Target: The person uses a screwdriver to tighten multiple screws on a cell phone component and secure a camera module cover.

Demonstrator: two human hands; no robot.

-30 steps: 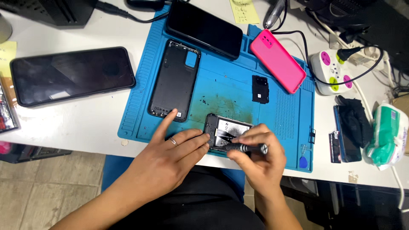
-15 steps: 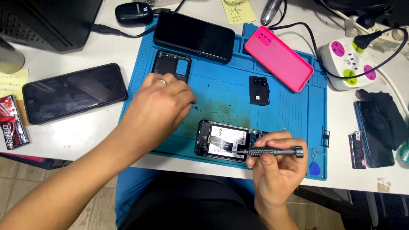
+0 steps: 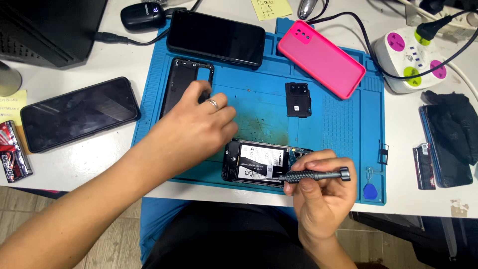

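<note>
Left hand has left the opened phone and moved up to 10 o'clock on the blue mat; its fingers now rest on the black back frame, grip loose, not yet closed on it. Right hand stays at 5 o'clock, grip closed on the screwdriver, tip lying across the phone's battery. The phone sits unheld at the mat's near edge, 6 o'clock. Small camera cover lies apart at centre. Pink case at 1 o'clock. Attention has shifted from the phone to the frame.
</note>
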